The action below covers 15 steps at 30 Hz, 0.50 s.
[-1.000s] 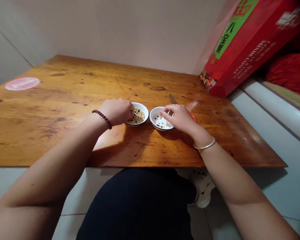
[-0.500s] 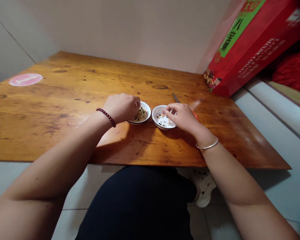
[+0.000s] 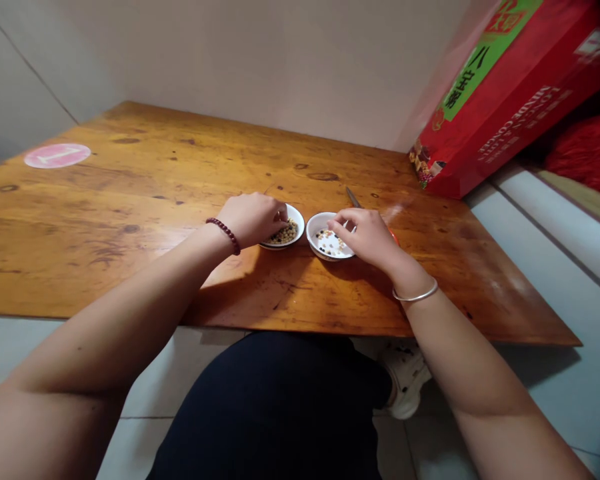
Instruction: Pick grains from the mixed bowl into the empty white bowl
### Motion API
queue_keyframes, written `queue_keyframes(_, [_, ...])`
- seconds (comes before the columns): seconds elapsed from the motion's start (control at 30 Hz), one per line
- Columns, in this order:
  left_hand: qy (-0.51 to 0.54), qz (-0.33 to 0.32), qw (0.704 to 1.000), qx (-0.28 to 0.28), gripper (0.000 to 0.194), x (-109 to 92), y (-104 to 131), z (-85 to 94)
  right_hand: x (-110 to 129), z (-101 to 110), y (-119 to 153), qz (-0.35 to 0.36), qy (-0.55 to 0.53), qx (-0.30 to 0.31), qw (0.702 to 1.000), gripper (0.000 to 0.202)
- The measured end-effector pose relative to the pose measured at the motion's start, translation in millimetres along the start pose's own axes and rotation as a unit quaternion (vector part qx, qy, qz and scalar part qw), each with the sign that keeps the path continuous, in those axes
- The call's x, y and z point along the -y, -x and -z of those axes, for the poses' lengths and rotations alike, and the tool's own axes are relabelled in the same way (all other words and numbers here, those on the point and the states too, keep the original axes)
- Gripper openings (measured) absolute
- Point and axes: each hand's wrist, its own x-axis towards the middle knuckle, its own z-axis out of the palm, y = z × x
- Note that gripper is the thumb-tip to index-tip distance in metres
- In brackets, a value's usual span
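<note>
My left hand [image 3: 257,219] reaches into the left white bowl [image 3: 299,220], its fingertips down at a heap of mixed beans [image 3: 285,235], mostly tan with some black. Those fingers are drawn together, and what they hold, if anything, is hidden. Over the right edge of a second white bowl [image 3: 317,245] hangs my right hand [image 3: 367,240], thumb and forefinger curved together in a pinch. Nothing can be made out between them. A few scattered beans [image 3: 324,249], black and pale, lie on the bottom of this second bowl. The two bowls stand side by side, nearly touching.
Behind my right hand lies a pointed metal blade [image 3: 351,197] with a red-orange part [image 3: 394,237] showing beyond the hand. A large red box [image 3: 495,100] leans at the back right. The wooden table [image 3: 130,267] bears a pink oval sticker [image 3: 57,155] at left.
My left hand has dipped lower into the left bowl, fingertips now at the beans. The right hand stays over its bowl nearly unchanged. The whole view has shifted slightly.
</note>
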Motion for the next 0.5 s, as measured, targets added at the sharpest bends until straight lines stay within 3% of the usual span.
queue_keyframes(0.23, [0.129,-0.032,0.988,-0.076,0.023,-0.7,-4.7,-1.5,-1.0,1.3,-2.7,-0.029,0.002,-0.102,0.994,0.024])
queue_keyframes(0.33, [0.150,-0.043,0.985,-0.069,0.023,-0.3,-6.2,-3.2,0.7,3.6,-2.9,-0.023,-0.016,-0.140,0.990,0.026])
queue_keyframes(0.5, [0.132,-0.031,0.990,-0.036,0.023,1.8,-5.3,-4.1,3.6,4.1,-2.7,-0.008,-0.044,-0.151,0.988,0.023])
